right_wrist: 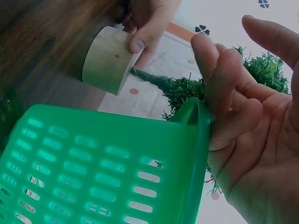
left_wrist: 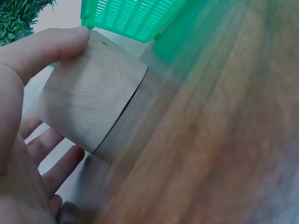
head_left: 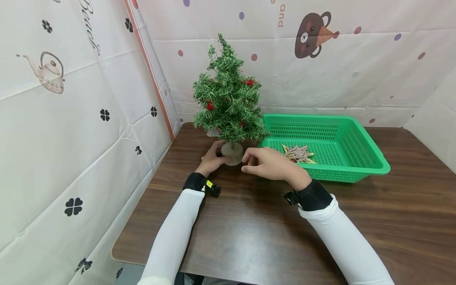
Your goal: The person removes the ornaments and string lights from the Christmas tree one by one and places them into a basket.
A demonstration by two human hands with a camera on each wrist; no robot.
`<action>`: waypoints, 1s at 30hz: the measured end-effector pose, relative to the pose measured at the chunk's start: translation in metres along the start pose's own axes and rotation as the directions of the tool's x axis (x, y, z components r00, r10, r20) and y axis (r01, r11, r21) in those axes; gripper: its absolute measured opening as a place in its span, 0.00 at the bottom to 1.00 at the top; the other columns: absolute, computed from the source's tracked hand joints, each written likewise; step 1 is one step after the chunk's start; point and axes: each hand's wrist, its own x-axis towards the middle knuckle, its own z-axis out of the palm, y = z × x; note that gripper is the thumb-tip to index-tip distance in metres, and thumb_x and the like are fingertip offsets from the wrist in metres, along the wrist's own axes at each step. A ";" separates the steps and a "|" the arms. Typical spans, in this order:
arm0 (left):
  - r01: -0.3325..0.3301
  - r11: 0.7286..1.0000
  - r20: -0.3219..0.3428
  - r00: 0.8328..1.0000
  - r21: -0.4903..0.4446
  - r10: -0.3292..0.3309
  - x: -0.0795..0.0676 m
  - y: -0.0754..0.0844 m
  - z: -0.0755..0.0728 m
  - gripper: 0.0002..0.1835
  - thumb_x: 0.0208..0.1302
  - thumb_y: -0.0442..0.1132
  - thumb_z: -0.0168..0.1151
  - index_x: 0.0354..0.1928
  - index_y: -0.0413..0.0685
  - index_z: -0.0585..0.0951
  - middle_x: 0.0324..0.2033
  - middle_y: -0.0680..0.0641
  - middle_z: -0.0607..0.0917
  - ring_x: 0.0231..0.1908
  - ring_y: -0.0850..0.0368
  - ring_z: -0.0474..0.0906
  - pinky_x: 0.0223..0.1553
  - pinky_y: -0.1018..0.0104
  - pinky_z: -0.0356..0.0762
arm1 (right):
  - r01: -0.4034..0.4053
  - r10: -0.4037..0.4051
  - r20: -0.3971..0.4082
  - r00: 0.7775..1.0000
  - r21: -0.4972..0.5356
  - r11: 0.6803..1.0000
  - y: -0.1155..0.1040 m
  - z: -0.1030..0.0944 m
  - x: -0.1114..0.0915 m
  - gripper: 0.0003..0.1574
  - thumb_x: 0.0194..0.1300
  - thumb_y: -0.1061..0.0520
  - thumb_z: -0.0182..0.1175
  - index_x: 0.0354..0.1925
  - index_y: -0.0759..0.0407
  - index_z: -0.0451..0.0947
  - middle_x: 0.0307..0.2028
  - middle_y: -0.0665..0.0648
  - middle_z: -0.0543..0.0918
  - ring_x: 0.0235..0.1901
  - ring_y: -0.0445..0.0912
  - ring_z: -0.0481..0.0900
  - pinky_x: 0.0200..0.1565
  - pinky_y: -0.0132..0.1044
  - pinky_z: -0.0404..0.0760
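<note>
A small artificial Christmas tree [head_left: 228,95] with red ornaments stands on a round wooden base [head_left: 232,155] at the table's back left. My left hand [head_left: 211,161] grips that base from the left. In the left wrist view its thumb [left_wrist: 65,44] lies on the base's upper edge, with the other fingers along the far side. To the right of the base, my right hand [head_left: 268,163] holds nothing, its fingers loosely bent. The right wrist view shows those fingers [right_wrist: 224,79] right by the rim of a green basket [right_wrist: 203,154], overlapping the tree's branches.
Right of the tree, the green plastic basket holds a glittery star ornament [head_left: 298,153] near its front left corner. Printed cloth walls [head_left: 356,79] rise behind and to the left of the brown wooden table [head_left: 256,237]. Something clear and plastic [head_left: 213,133] lies behind the tree.
</note>
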 end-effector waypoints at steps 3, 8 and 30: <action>0.003 1.000 0.030 1.000 -0.011 -0.003 -0.003 0.005 -0.003 0.42 0.64 0.49 0.70 0.77 0.64 0.62 0.71 0.48 0.71 0.69 0.44 0.68 0.72 0.29 0.19 | -0.014 0.014 -0.017 1.000 -0.013 1.000 0.000 0.000 0.001 0.17 0.72 0.44 0.63 0.53 0.49 0.79 0.41 0.48 0.87 0.34 0.41 0.82 0.39 0.40 0.81; 0.024 1.000 0.053 0.998 -0.013 -0.023 -0.003 0.005 -0.003 0.43 0.64 0.49 0.69 0.78 0.63 0.61 0.69 0.45 0.74 0.71 0.43 0.67 0.73 0.31 0.18 | -0.032 0.030 -0.031 0.999 -0.043 0.999 -0.001 0.001 0.001 0.22 0.72 0.42 0.63 0.57 0.51 0.78 0.51 0.54 0.86 0.44 0.46 0.84 0.46 0.45 0.83; 0.022 0.994 0.091 0.996 -0.104 -0.013 -0.016 0.030 -0.008 0.41 0.66 0.39 0.69 0.78 0.53 0.62 0.61 0.36 0.80 0.64 0.38 0.73 0.72 0.30 0.17 | -0.149 0.159 0.073 0.985 -0.127 0.981 -0.017 0.033 0.008 0.58 0.72 0.36 0.59 0.81 0.62 0.42 0.64 0.64 0.80 0.52 0.53 0.86 0.50 0.47 0.84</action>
